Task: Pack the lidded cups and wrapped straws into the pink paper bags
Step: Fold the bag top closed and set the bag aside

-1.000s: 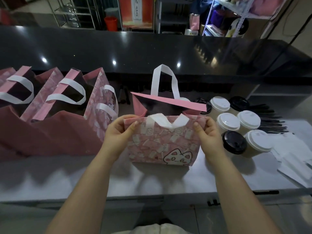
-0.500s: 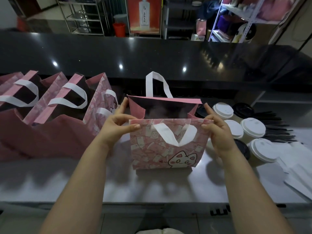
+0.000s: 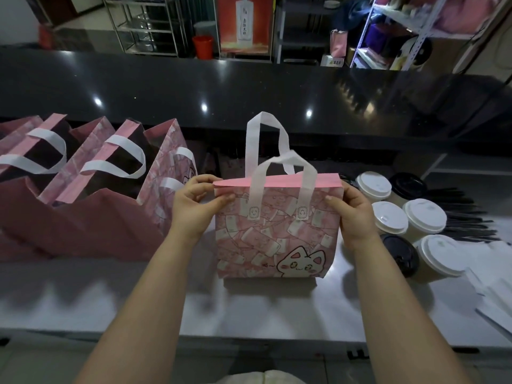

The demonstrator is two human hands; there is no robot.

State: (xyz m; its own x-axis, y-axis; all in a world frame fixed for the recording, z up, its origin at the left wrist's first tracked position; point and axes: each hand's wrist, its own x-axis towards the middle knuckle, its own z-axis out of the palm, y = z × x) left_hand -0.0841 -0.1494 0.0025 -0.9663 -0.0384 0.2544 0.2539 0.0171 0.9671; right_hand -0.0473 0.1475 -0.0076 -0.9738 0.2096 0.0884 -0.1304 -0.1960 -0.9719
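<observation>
A pink paper bag point(image 3: 277, 234) with a cat print and white handles stands upright in the middle of the counter. My left hand point(image 3: 198, 206) pinches its top left corner and my right hand point(image 3: 353, 214) grips its top right corner. The bag's mouth looks pressed nearly flat, both handles standing up. To its right stand several lidded cups: white lids point(image 3: 424, 216) and black lids point(image 3: 399, 253). Black wrapped straws point(image 3: 465, 214) lie behind the cups.
Several more pink bags point(image 3: 110, 167) stand open in a row on the left. White flat paper items point(image 3: 496, 284) lie at the right edge. A raised black counter point(image 3: 249, 90) runs behind; the near steel counter edge point(image 3: 249, 328) is below.
The bag's mouth, wide open before, has been pulled toward flat; the near handle, folded down earlier, now stands up. The bag sits slightly nearer the cups.
</observation>
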